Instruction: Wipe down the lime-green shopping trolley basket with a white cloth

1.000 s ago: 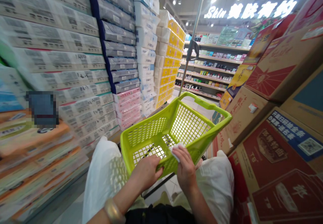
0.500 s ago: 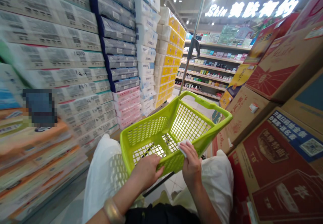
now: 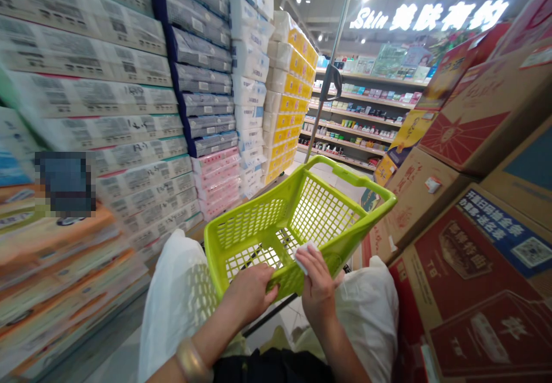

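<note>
A lime-green plastic shopping basket with slotted walls stands between my knees, and nothing lies in it. My left hand is closed over its near rim, fingers inside and thumb outside. Further right on the same rim, my right hand presses a folded white wipe against the plastic. The wipe lies under my fingers, so only its edge shows. Dark bars show beneath the basket.
Stacked tissue packs line the left side, with orange packs nearer me. Cardboard cartons rise close on the right. A metal pole stands behind the basket, and stocked shelves fill the back.
My right hand has slid a little left along the basket's near rim with the wipe, closer to my left hand. The left hand and the basket have hardly moved.
</note>
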`<state>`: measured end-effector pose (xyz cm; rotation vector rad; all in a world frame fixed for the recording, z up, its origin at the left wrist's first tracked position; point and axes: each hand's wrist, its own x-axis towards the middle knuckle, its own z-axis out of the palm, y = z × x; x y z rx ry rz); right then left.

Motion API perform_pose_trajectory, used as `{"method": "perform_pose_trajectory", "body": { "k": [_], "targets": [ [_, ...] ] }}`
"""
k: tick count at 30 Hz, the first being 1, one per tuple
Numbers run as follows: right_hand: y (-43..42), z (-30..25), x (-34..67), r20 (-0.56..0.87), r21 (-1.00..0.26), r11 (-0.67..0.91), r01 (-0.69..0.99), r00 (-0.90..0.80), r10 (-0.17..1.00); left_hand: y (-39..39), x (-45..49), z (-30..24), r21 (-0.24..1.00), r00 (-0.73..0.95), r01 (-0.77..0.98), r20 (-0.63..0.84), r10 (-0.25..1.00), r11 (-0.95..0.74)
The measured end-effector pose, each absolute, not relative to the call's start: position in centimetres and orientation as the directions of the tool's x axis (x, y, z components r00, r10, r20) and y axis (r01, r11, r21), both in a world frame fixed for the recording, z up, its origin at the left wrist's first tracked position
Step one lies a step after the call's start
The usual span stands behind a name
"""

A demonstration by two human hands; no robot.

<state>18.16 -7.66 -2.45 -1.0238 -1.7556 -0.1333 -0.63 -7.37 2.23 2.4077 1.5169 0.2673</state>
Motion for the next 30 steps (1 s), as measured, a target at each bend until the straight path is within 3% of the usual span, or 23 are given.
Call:
{"method": "perform_pose_trajectory", "body": {
  "k": [4, 10, 16, 22, 27, 30],
  "targets": [
    [-8.4, -2.5, 17.0, 0.782, -0.356, 0.686, 0.635, -0.2, 0.59, -7.3, -0.7, 2.0, 0.341, 0.434, 0.846, 0.006, 0.901, -0.41],
    [-7.3, -1.9, 18.5, 0.833, -0.387, 0.596, 0.704, -0.01, 0.553, -7.4, -0.7, 2.1, 0.34, 0.425, 0.851, 0.005, 0.905, -0.402],
    [-8.5, -2.2, 16.8, 0.778, -0.373, 0.686, 0.625, -0.191, 0.598, -7.4, -0.7, 2.2, 0.351, 0.422, 0.85, -0.004, 0.907, -0.393],
    [-7.4, -2.0, 18.4, 0.822, -0.428, 0.582, 0.692, 0.029, 0.569, -7.5, -0.6, 2.4, 0.342, 0.422, 0.854, -0.01, 0.907, -0.393],
    [-8.8, -2.4, 16.3, 0.774, -0.384, 0.68, 0.625, -0.183, 0.606, -7.4, -0.7, 2.3, 0.368, 0.427, 0.839, 0.011, 0.904, -0.4],
    [-8.2, -2.3, 17.1, 0.798, -0.381, 0.67, 0.638, -0.139, 0.586, -7.5, -0.7, 2.5, 0.361, 0.426, 0.845, -0.007, 0.905, -0.395]
  ]
}}
